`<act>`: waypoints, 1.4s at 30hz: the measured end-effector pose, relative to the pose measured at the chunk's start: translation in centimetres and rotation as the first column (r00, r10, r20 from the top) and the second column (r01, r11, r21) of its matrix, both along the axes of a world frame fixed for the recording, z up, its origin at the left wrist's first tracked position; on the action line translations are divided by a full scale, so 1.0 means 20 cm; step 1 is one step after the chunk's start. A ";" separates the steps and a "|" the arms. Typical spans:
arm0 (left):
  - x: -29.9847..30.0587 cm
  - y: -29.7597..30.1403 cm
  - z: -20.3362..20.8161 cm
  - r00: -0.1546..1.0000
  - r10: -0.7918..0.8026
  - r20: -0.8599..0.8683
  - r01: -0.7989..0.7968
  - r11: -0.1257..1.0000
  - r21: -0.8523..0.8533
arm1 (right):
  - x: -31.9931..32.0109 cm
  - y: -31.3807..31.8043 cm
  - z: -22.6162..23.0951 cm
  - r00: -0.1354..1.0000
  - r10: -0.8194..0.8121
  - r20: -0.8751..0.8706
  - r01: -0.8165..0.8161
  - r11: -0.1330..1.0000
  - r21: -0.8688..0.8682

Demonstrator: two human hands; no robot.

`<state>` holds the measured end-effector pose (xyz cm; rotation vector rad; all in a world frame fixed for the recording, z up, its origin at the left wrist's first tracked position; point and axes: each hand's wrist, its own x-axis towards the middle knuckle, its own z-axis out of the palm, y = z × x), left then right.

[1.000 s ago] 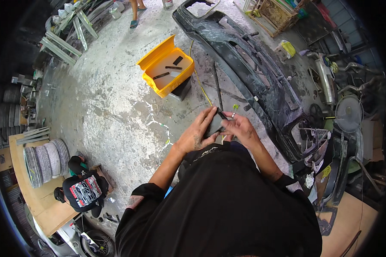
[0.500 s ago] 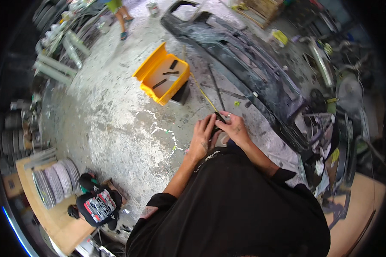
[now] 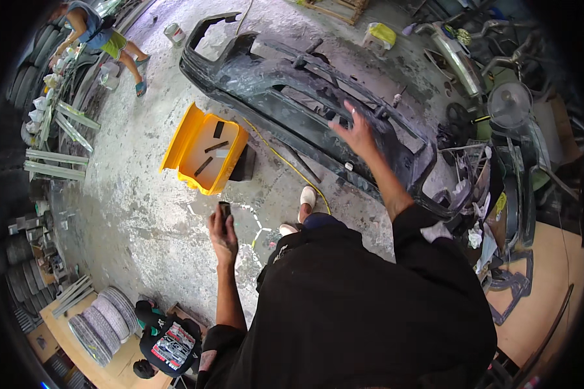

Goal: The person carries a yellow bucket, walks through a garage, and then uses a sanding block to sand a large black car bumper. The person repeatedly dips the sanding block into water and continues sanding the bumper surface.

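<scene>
Legible text: none. Black fabric shirt (image 3: pixel 155 350), below and to the left of the left fingers (image 3: pixel 218 228), carries a red-and-white printed panel (image 3: pixel 175 345); any lettering too small to read.

One bumper (image 3: pixel 259 81), one yellow box (image 3: pixel 232 159), three dark pieces (image 3: pixel 218 129) inside, two other people (image 3: pixel 170 343)

Your shirt (image 3: pixel 376 305): black. Your block (image 3: pixel 224 209): dark, blackish. Container (image 3: pixel 209 187): bright yellow. Bumper (image 3: pixel 266 74): black, smeared grey. Floor (image 3: pixel 130 214): grey, blotched white. Your shoe (image 3: pixel 309 196): off-white. Hose (image 3: pixel 280 157): yellow.
</scene>
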<state>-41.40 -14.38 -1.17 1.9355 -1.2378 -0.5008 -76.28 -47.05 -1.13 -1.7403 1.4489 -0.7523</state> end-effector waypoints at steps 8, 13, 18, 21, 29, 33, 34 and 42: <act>0.51 -0.25 -0.19 0.990 0.096 0.105 -0.104 0.992 0.074 | 0.25 -0.68 -0.29 0.848 0.249 -0.469 -0.350 0.926 -0.141; 0.88 -0.60 -0.67 0.989 0.086 0.116 -0.085 0.996 -0.020 | 0.32 -0.69 -0.29 0.830 0.224 -0.511 -0.342 0.928 -0.149; 1.13 -1.10 -1.51 0.982 0.029 0.186 -0.038 0.998 0.045 | 0.35 -0.68 -0.23 0.796 0.227 -0.561 -0.308 0.950 -0.052; 1.49 -1.21 -1.96 0.920 0.163 0.356 -0.262 0.932 0.250 | 0.49 -0.71 -0.33 0.784 0.295 -0.546 -0.342 0.940 0.018; 1.70 -1.36 -2.84 0.868 0.067 0.491 -0.177 0.967 0.182 | 0.49 -0.72 -0.36 0.862 0.273 -0.428 -0.216 0.960 0.177; 1.64 -1.36 -2.77 0.940 -0.117 0.321 -0.026 0.913 0.407 | 0.47 -0.70 -0.35 0.882 0.218 -0.417 -0.101 0.953 0.285; 1.62 -1.36 -2.71 0.941 -0.136 0.308 -0.004 0.909 0.416 | 0.48 -0.71 -0.34 0.868 0.235 -0.437 -0.123 0.955 0.269; 1.43 -1.22 -1.73 0.940 0.133 0.314 -0.171 0.980 0.096 | 0.44 -0.71 -0.30 0.835 0.279 -0.474 -0.261 0.960 0.106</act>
